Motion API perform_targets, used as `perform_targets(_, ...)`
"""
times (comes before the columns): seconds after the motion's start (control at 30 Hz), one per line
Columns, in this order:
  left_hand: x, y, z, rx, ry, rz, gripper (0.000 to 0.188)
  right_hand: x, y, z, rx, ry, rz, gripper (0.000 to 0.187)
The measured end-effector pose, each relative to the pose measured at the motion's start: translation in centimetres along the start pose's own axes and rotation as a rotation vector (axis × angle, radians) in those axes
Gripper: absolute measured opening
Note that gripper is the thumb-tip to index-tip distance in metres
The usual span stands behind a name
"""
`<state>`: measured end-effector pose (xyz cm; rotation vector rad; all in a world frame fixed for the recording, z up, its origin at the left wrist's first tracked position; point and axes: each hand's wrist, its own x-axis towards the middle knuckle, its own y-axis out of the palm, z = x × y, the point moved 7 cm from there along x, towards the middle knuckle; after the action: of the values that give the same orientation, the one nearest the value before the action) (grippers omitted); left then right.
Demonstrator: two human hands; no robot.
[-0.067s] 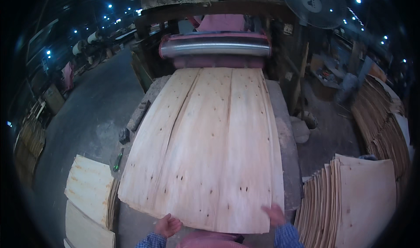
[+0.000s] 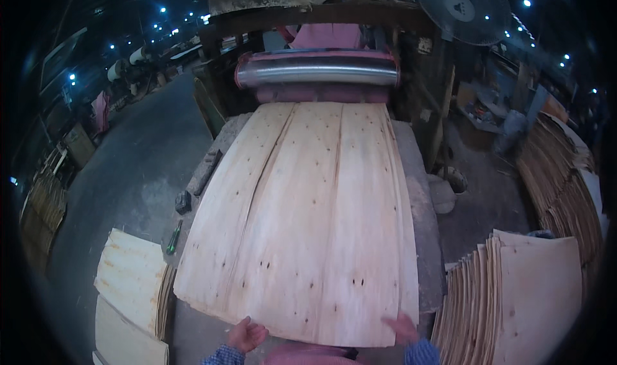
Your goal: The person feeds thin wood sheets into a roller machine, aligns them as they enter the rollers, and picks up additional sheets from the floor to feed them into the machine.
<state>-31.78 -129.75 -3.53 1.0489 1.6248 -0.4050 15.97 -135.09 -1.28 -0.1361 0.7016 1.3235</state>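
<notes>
Wide, pale wood veneer sheets (image 2: 295, 204) with dark knots lie in long strips on a low stone-grey table, running to the rollers at the far end. At the near edge, left of the middle, my left hand (image 2: 248, 335) is beside the veneer's rim with the fingers loosely apart; nothing shows in it. My right hand (image 2: 403, 330) is at the near right corner, fingers stretched over the sheet and slightly blurred. Whether either hand presses on the wood is hard to see.
A shiny metal roller (image 2: 318, 73) spans the far end above pink rollers. A green cutter (image 2: 173, 237) and a dark block (image 2: 183, 201) lie along the table's left side. Veneer stacks stand at left (image 2: 132, 281) and right (image 2: 536, 294). A fan (image 2: 459, 8) is at upper right.
My right hand has shifted slightly down toward me at the corner. My left hand is almost unmoved, and the veneer lies much as before.
</notes>
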Motion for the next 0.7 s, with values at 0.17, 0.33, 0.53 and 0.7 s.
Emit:
perform_targets(0.17, 3.6, -2.2, 0.6, 0.032, -0.03, 0.152, 0.041, 0.6, -0.5, 2.2, -0.237, 0.039, -0.175, 0.044)
perform_targets(0.33, 2.1, -0.5, 1.2, -0.015, -0.102, 0.146, 0.037, 14.0, -2.2, 13.2, -0.316, -0.182, -0.258, 0.045)
perform_targets(0.53, 2.2, -0.4, 1.0, -0.121, -0.124, 0.546, 0.043, 25.0, -0.6, 20.2, -0.145, -0.168, -0.26, 0.033)
perform_targets(0.7, 5.9, -1.6, 1.5, -0.078, -0.131, 0.567, 0.045, 29.7, -4.3, 19.8, 0.525, -0.257, -0.394, 0.014)
